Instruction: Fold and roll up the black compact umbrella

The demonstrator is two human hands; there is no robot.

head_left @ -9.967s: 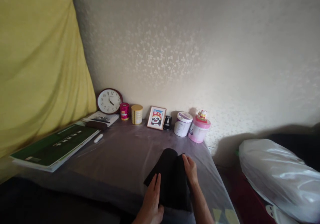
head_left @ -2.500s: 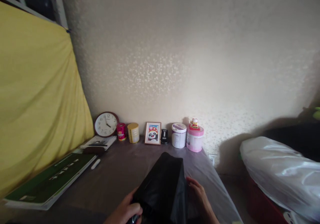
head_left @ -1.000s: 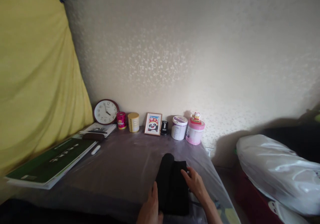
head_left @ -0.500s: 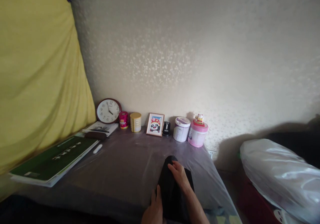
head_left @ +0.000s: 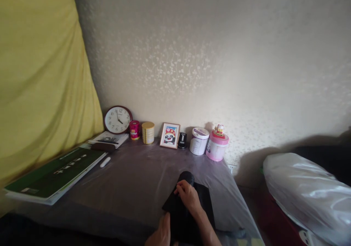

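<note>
A dark black item (head_left: 178, 216), which looks like folded fabric, lies at the near right part of the table. Its far end is rounded, and flat corners spread out to the left and right. My right hand (head_left: 189, 198) is closed over its upper part with the fingers curled in. Along its lower left edge, my left hand (head_left: 161, 233) is closed on the material, partly cut off by the bottom of the view. The exact kind of item is too dark to make out.
Along the wall stand a clock (head_left: 118, 120), a pink can (head_left: 134, 130), a yellow-lidded can (head_left: 148, 133), a panda picture frame (head_left: 170, 135) and two tubs (head_left: 199, 141). A green book (head_left: 55, 173) and a white oblong object (head_left: 105, 162) lie left. A plastic-covered pile (head_left: 307, 191) stands right.
My left hand has moved left and down, and the black item's left corner now spreads wider. My right hand has shifted slightly left and toward me, its fingers curling more.
</note>
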